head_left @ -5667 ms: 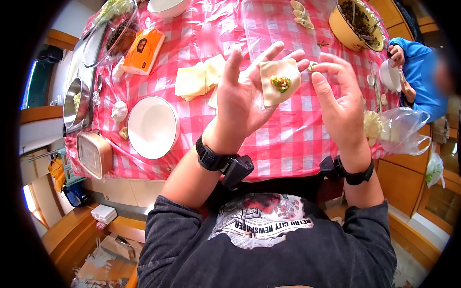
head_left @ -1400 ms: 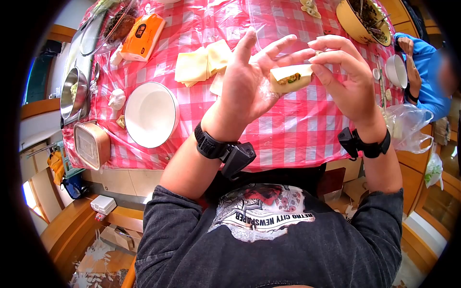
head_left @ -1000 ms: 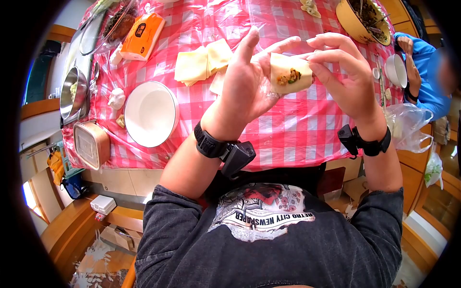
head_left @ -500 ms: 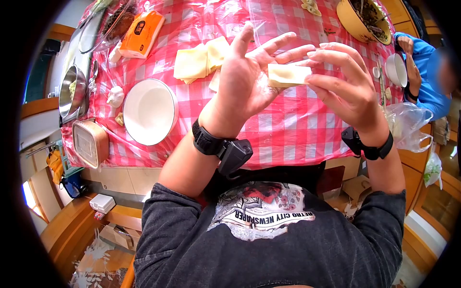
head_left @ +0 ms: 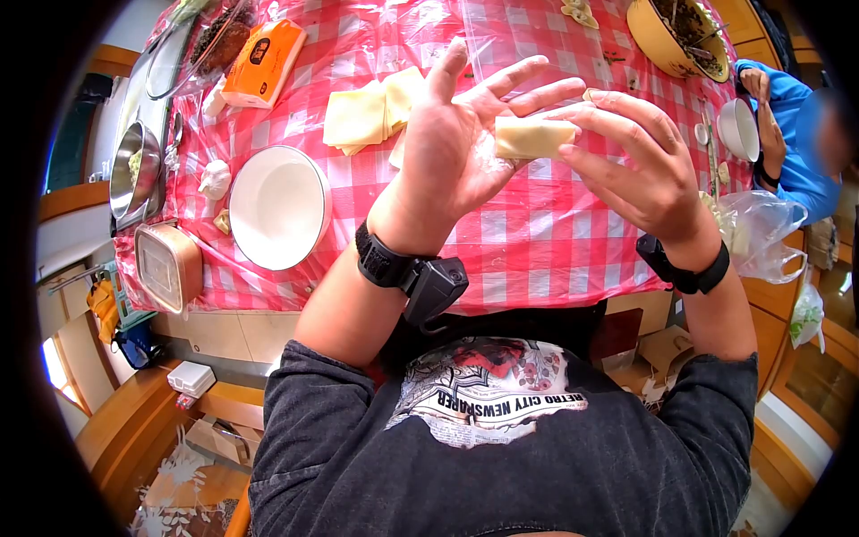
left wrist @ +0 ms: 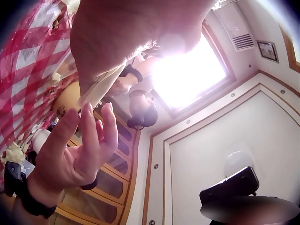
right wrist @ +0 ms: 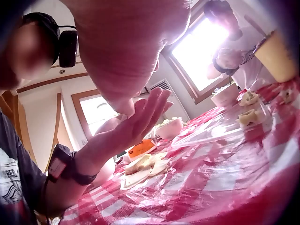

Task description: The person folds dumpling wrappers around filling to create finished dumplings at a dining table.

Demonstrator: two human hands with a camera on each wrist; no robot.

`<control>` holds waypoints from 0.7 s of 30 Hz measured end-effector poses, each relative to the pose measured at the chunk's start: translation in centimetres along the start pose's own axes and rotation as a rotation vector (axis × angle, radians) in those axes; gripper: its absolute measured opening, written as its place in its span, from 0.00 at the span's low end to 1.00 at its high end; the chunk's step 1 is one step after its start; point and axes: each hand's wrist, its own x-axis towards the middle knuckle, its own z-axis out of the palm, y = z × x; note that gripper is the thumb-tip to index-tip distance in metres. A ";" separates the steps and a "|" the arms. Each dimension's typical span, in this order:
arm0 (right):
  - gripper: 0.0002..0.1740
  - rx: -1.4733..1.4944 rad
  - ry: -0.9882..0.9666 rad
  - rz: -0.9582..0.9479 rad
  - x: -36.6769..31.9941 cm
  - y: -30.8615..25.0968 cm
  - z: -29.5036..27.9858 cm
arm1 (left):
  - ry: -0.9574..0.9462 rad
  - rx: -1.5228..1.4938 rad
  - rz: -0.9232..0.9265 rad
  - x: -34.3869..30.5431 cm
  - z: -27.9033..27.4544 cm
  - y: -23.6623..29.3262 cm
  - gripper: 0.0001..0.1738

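Note:
My left hand (head_left: 452, 157) is palm up with its fingers straight and spread, flour on the palm. Across its fingers lies a folded wonton wrapper (head_left: 530, 139), now a narrow pale strip that hides its filling. Thumb and fingertips of my right hand (head_left: 649, 166) pinch the strip's right end. From the left wrist view, the wrapper (left wrist: 104, 86) appears edge-on below the left palm, close to the right fingertips. A stack of square wrappers (head_left: 358, 118) lies left of the hands. Shaped wontons (right wrist: 248, 117) sit on the table in the right wrist view.
A white bowl (head_left: 279, 210), garlic bulb (head_left: 215, 179), lidded container (head_left: 168, 268) and orange packet (head_left: 264, 64) stand on the left of the checked tablecloth (head_left: 528, 251). A yellow basin (head_left: 651, 40) of dark filling is at the far right. A person in blue (head_left: 792, 125) sits beyond a plastic bag (head_left: 759, 234).
The wrapper, first flat with filling showing on the left hand, has been folded over into a closed strip. The right hand has come in from beside it and now pinches its end.

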 end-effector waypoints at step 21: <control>0.12 0.235 0.169 0.467 0.3 -2.3 0.4 | 0.028 0.059 0.084 -0.1 0.7 -0.1 0.52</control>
